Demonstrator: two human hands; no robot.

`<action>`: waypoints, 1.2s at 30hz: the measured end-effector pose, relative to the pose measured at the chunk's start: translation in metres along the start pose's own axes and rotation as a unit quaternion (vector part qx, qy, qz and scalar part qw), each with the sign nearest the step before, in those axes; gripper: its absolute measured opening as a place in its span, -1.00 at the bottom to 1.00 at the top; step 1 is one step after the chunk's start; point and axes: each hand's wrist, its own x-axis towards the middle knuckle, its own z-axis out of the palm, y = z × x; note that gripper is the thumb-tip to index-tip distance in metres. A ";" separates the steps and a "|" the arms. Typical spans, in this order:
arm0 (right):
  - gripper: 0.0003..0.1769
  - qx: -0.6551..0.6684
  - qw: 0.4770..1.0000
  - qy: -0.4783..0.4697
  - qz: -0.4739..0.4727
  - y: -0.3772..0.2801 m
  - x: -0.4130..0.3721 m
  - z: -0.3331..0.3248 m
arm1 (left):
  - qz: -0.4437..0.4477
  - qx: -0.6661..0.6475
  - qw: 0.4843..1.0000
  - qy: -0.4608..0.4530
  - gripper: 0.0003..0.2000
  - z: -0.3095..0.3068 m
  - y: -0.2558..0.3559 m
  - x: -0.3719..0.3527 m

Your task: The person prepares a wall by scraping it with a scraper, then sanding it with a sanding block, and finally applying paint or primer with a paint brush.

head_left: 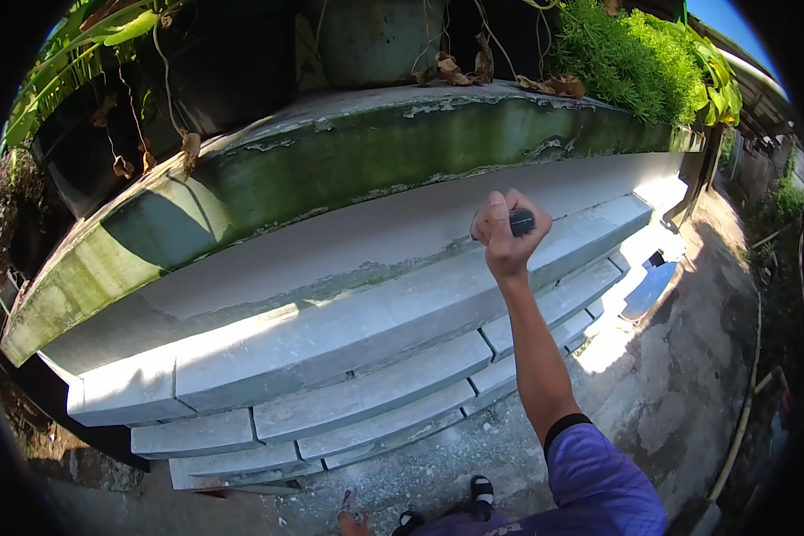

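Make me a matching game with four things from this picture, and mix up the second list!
Things:
1. right hand
2. pot
3. sleeve
4. bushy plant

Clues:
a. purple
b. bright green, at the top right
c. closed round a dark handle
d. dull blue-green, top middle, standing on the ledge

Pairs: 1-c, 2-d, 3-a, 4-b.

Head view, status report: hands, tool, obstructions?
Right hand fisted on dark tool handle, raised at grey ledge. Left hand out of view. Nothing in the way.
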 end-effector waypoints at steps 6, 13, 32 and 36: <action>-0.52 0.010 1.000 0.006 -0.008 -0.012 0.009 0.007 | 0.026 -0.021 0.999 0.040 -0.59 -0.004 0.004 0.002; -0.53 -0.048 0.998 -0.039 0.027 0.024 -0.001 -0.001 | 0.003 0.008 1.000 0.028 -0.56 0.000 0.004 -0.003; -0.53 0.096 0.993 0.052 0.047 -0.035 0.003 0.001 | -0.025 0.063 0.995 0.075 -0.78 0.058 0.006 -0.035; -0.51 -0.048 0.999 -0.010 0.020 0.012 -0.002 0.009 | -0.029 0.055 0.993 0.101 -0.77 0.057 0.017 -0.053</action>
